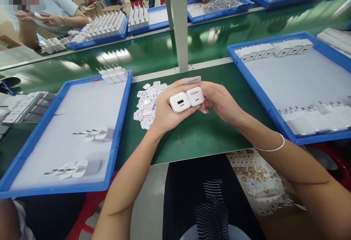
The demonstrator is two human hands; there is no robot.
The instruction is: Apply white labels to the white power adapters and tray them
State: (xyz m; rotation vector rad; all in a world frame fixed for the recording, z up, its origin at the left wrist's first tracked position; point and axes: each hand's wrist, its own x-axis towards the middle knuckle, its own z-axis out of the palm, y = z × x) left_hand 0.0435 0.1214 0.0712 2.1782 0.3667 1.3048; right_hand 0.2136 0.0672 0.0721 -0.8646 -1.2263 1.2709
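Frame centre: left hand [164, 110] and right hand [219, 101] met above the green desk [197, 134]. Between them sat two white chargers, pressed side by side. Left charger [180, 102] showed its port face upward; right charger [195, 96] showed a printed logo. Left grip was clenched around the left charger, thumb along its near edge. Right grip grasped the right charger from the right side, fingers curled under it. A white bangle [270, 147] circled the right wrist.

Just left of the hands, a heap of small white parts [146, 104] lay on the desk. Lower left: a blue tray [117, 137] with a few chargers lying on a white sheet. Right: a second blue tray [263, 93] with rows of chargers along its far and near edges. Upper left: another person's hands [52, 19] at a tray of upright chargers. A grey post [179, 20] stood at upper centre.
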